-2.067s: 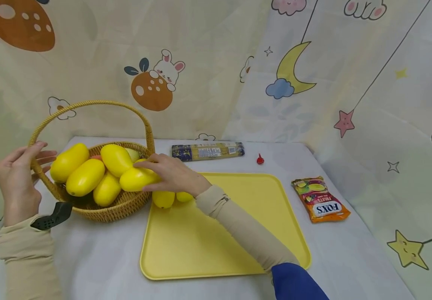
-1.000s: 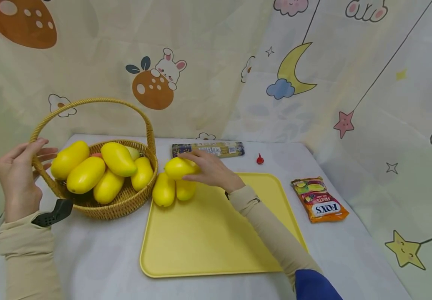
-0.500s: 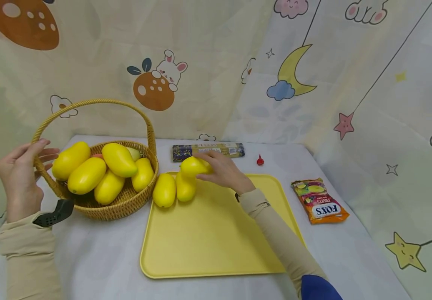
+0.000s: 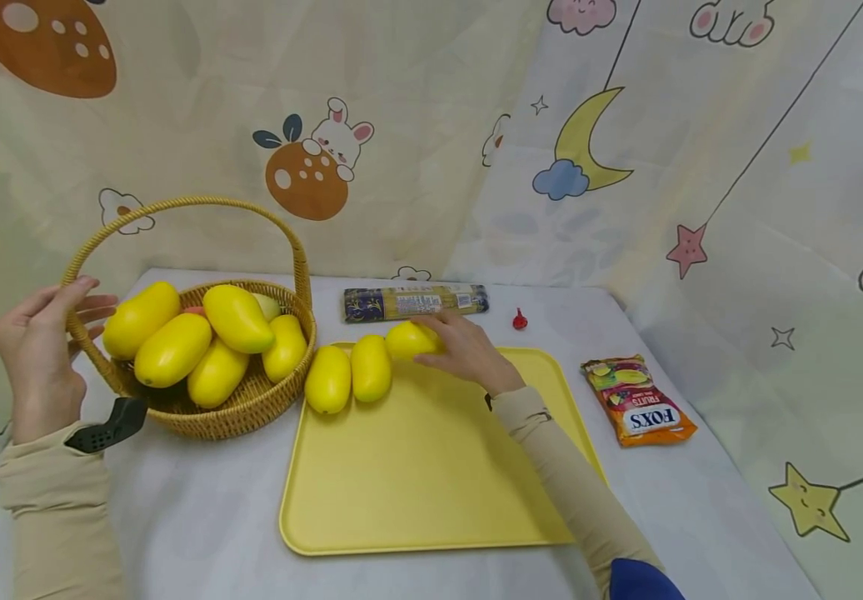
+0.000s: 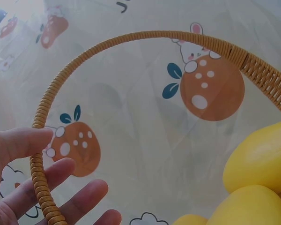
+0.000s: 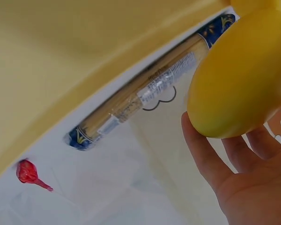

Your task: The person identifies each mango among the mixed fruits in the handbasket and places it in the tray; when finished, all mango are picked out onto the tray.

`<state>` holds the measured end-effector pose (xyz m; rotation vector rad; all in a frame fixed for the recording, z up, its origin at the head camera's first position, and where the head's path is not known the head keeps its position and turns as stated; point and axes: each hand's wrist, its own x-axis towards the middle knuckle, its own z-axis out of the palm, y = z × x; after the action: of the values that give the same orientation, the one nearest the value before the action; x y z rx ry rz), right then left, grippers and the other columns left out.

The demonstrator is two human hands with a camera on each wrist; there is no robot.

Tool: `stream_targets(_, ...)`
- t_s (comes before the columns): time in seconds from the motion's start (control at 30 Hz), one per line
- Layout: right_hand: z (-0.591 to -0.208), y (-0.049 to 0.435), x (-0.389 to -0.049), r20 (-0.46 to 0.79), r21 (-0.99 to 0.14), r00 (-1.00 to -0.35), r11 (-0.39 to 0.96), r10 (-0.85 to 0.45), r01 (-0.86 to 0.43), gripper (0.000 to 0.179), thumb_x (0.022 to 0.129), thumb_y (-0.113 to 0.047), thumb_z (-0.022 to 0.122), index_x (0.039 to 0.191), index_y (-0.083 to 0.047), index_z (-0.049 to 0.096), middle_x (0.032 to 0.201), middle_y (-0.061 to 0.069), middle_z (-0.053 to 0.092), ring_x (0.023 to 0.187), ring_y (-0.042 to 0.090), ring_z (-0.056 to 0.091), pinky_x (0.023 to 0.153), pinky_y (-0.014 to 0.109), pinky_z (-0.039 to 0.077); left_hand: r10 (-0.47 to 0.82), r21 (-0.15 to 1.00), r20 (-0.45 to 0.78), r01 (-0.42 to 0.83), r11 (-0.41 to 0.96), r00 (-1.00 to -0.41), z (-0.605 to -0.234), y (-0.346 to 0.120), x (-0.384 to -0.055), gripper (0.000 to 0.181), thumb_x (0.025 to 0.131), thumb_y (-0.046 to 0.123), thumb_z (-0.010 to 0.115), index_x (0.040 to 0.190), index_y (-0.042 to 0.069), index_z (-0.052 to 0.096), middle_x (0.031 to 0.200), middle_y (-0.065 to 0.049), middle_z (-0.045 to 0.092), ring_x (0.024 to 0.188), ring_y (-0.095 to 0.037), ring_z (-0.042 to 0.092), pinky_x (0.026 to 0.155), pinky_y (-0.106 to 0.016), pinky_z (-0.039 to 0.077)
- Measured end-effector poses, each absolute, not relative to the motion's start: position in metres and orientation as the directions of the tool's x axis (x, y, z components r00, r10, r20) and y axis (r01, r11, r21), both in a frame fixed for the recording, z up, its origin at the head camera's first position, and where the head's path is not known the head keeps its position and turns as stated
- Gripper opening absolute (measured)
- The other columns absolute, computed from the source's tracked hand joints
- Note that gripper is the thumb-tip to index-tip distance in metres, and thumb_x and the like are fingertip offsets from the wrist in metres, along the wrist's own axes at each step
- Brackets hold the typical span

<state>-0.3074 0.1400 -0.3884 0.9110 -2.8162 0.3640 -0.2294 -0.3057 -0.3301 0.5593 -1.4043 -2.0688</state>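
Observation:
My left hand (image 4: 40, 358) holds the side of the wicker basket's handle (image 5: 61, 77), thumb in front of the cane and fingers passing behind it. Several yellow mangoes (image 4: 172, 350) fill the wicker basket (image 4: 229, 425), with something reddish and something pale green partly hidden beneath. My right hand (image 4: 469, 350) grips another mango (image 6: 239, 79) by its end, over the far edge of the yellow tray (image 4: 416, 475). Two mangoes lie side by side at the tray's far left corner: a left one (image 4: 328, 380) and a right one (image 4: 371, 368). The held mango is close beside the right one.
Behind the tray lies a clear pack of spaghetti (image 4: 416, 302) with blue ends. A red-wrapped lollipop (image 4: 520, 319) is to its right. An orange FOX'S candy bag (image 4: 640, 402) lies right of the tray on the white cloth. A printed curtain (image 4: 431, 125) hangs behind.
My right hand has carried a mango from the basket rightward over the two tray mangoes and lowered it beside them. The left hand stays at the basket handle.

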Motion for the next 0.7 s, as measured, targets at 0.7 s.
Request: stream_targets(0.7,-0.412,0.144,-0.309,0.139,-0.190,-0.840,0.819,-0.524,-0.542,0.059,0.087,-0.039,0.070,0.137,-0.015,0.051,0.119,0.014,0.058,0.101,0.028,0.057,0.087,0.043,0.049,-0.653,0.926,-0.004,0.245,-0.289,-0.757,-0.330,-0.305,-0.229,0.037,0.074,0.027,0.084,0.101,0.004,0.074,0.080,0.001,0.072,0.075,-0.012,0.067,0.068,-0.024,0.042)
